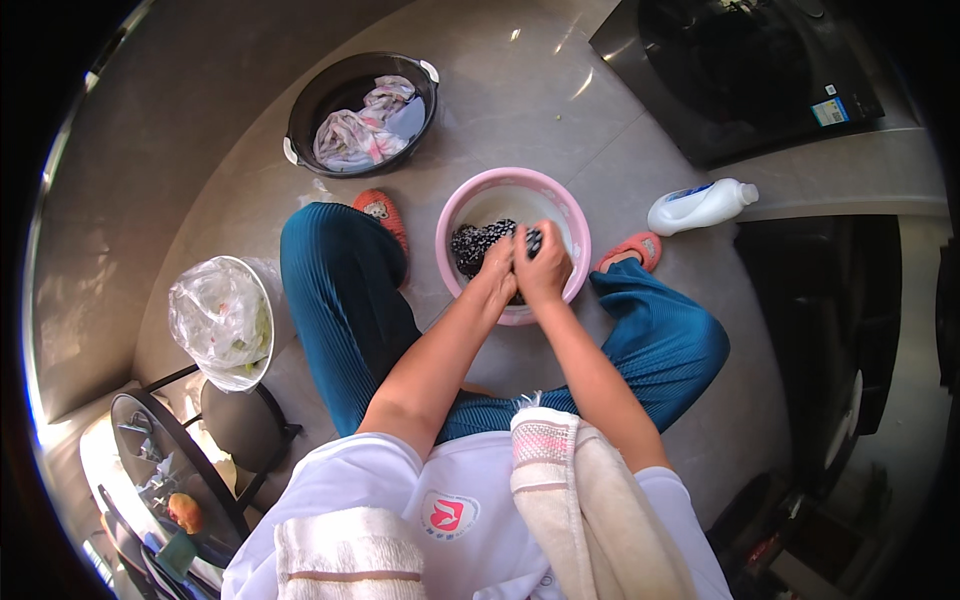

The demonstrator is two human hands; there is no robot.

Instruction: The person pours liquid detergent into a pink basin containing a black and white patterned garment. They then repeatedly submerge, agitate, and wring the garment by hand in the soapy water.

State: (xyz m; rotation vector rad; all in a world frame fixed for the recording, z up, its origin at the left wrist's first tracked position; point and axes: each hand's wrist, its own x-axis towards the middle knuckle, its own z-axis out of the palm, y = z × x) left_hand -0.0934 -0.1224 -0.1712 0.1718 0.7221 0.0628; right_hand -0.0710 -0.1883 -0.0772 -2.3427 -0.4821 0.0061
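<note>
While both forearms stretch down between the bent knees, the left hand (496, 268) and the right hand (545, 264) meet side by side over a pink basin (514, 175) on the grey floor (530, 115). Inside that basin is a black-and-white patterned cloth (477, 246), bunched up, part of it lying to the left of the hands and part raised between them. The right hand is curled into a loose fist around a fold, which shows between its blurred fingers; the left hand is bent round the cloth too, though its fingertips are hidden. A slippered foot shows near either side of the basin, the coral slippers (385, 213) standing out against teal trousers (335, 300). Beyond the left knee, a black tub (297, 112) with white handles holds a heap of pale, pink-marked laundry (362, 135). To the right, a white bottle (690, 209) lies on its side near the other slipper, with a dark appliance (640, 60) behind it. A bin (269, 340) lined with clear plastic stands at the left.
</note>
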